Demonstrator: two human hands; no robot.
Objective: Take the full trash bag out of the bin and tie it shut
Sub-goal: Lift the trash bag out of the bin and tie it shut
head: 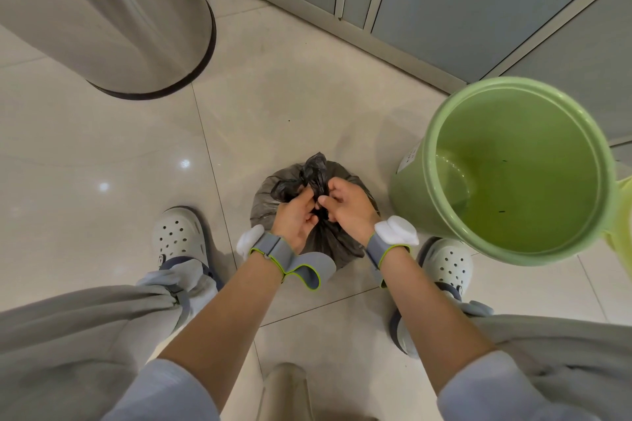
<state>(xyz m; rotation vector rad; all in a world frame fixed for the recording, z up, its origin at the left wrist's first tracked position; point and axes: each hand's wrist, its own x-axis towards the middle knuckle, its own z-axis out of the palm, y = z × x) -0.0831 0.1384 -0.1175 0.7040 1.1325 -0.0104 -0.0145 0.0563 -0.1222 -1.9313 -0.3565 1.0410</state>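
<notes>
A full black trash bag sits on the tiled floor between my feet, outside the bin. Its gathered top is twisted into dark plastic ends that stick up at the far side. My left hand grips the plastic on the left of the neck. Pinching the plastic from the right is my right hand, thumb to fingers. Both hands meet over the bag's top. The light green bin stands to the right, with no bag inside and its inner wall bare.
A tall steel cylindrical bin stands at the upper left. Grey cabinet doors run along the far side. My two light clogs flank the bag. A beige object lies at the bottom edge.
</notes>
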